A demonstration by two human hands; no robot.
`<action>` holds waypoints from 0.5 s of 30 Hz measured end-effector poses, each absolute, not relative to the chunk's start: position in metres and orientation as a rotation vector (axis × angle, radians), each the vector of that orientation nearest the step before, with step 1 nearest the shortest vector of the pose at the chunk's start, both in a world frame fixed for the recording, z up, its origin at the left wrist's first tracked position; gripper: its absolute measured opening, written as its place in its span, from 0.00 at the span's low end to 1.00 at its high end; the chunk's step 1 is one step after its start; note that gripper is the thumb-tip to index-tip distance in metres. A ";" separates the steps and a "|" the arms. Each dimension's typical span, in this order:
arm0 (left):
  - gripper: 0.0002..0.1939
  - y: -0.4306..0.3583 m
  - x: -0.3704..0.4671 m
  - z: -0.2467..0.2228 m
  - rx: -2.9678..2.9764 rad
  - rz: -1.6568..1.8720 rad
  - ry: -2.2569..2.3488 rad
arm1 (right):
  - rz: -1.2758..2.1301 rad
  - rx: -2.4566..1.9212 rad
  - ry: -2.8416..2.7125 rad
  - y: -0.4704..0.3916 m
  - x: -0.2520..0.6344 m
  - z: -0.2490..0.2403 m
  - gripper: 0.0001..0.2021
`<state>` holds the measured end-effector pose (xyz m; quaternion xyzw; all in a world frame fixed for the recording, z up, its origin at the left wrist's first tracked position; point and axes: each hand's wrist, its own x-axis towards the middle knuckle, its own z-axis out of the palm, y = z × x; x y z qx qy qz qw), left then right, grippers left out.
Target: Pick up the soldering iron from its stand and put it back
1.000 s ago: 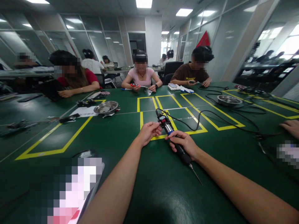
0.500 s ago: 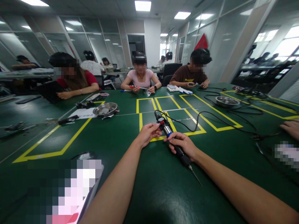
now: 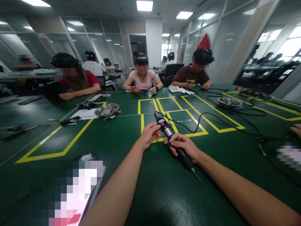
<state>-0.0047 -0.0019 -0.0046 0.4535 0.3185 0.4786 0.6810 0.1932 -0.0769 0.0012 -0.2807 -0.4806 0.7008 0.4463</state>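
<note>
An electric screwdriver [image 3: 181, 153] with a black grip, a silver and blue collar and a long thin bit is held above the green table [image 3: 160, 194]. Its bit points down toward me and to the right. My right hand [image 3: 185, 146] is wrapped round the grip, just below the blue ring. At the cable end, my left hand [image 3: 151, 134] pinches the tool with thumb and forefinger beside a small red part [image 3: 162, 124]. The other left fingers are curled. From that end a black cable [image 3: 199, 121] loops away to the right across the table.
Yellow tape outlines [image 3: 150, 99] mark the tabletop. Metal bowls stand left [image 3: 107, 110] and right [image 3: 229, 102]. A blurred-out flat device [image 3: 82, 188] lies at near left. Several people sit across the table. Another person's hand [image 3: 296, 129] rests at the right edge.
Almost nothing differs. The view has shifted slightly, and both hands keep their hold on the electric screwdriver. The other person's hand at the right edge has drawn back a little.
</note>
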 end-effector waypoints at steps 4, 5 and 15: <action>0.16 -0.001 -0.003 -0.005 1.018 1.119 0.715 | 1.752 -0.697 -1.229 -0.078 0.194 0.005 0.09; 0.17 -0.001 -0.003 -0.004 1.008 1.126 0.722 | 1.761 -0.697 -1.230 -0.078 0.194 0.006 0.09; 0.17 -0.001 0.003 -0.006 1.071 1.114 0.826 | 1.706 -0.774 -1.180 -0.077 0.194 0.007 0.10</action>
